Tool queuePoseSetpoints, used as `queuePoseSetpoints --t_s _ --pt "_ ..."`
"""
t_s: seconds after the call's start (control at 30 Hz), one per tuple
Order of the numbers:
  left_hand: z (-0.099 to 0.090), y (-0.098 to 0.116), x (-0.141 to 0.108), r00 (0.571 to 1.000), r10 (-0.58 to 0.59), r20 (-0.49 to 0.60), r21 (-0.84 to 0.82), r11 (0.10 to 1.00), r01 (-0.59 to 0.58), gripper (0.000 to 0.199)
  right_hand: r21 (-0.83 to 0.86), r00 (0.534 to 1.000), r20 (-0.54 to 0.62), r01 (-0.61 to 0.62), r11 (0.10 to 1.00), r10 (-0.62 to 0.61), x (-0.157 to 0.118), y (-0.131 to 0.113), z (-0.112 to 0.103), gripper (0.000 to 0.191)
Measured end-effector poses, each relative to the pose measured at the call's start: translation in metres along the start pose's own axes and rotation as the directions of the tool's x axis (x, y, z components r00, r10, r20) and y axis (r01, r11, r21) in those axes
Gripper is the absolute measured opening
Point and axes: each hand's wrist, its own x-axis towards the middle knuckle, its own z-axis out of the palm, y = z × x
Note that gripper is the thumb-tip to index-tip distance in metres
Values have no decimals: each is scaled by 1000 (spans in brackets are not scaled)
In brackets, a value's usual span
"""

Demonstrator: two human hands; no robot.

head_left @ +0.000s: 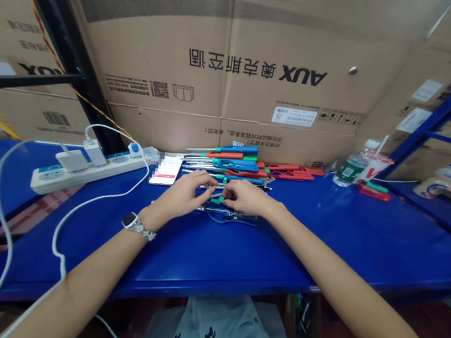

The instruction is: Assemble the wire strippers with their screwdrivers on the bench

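My right hand [244, 197] has its fingers closed on a small green plastic piece [218, 199] just above the blue tabletop [180, 252]. My left hand [186, 192] comes in from the other side, thumb and forefinger pinched near that piece; whatever sits between those fingertips is too small to make out. Just below the hands lies a row of thin metal tools [244, 216] with a blue strand beside it. Behind the hands is a pile of screwdriver-like tools [235, 156] with blue, orange and green handles. A phone with a lit screen [166, 171] lies left of the pile.
A white power strip [95, 170] with plugged chargers and loose white cables occupies the left. Red-handled tools [296, 172] lie behind to the right. A water bottle [354, 165], a cup with a straw [377, 165] and a red tool [373, 192] stand further right. Large cardboard [237, 25] walls the back.
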Motion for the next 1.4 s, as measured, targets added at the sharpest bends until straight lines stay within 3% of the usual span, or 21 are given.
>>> queuePoseSetpoints --t_s 0.17,0.33,0.43,0.6,0.73,1.0,1.1,1.23,1.4 --pt "0 3 -15 995 3 95 71 997 -9 20 23 998 -67 20 1000 -18 -11 -1 -5 6" --pt "6 13 -12 979 134 155 183 970 -162 21 252 995 -92 -12 968 37 -18 -2 -4 13" --pt "6 16 -10 971 196 134 162 963 -217 22 369 993 -111 10 929 33 -21 -2 0 14" --pt "1 14 -10 997 75 -4 -16 997 -75 27 538 989 -150 76 840 6 -28 -5 5 15" --pt "-1 14 -8 998 -54 14 -151 987 56 29 605 984 -177 81 792 34 -33 -10 7 18" --pt "-1 14 -9 981 -180 71 -270 943 193 28 455 954 -301 133 880 11 -34 -12 10 10" --pt "-3 11 -10 989 -112 99 -239 962 133 23 293 944 -320 175 940 -77 -35 -12 8 8" --pt "-6 8 -10 992 12 122 -134 991 4 20 36 947 -262 203 979 -187 -38 -17 5 8" --pt "-8 6 -11 982 3 191 -79 997 12 20 24 955 -250 170 985 -159 -46 -19 4 6"
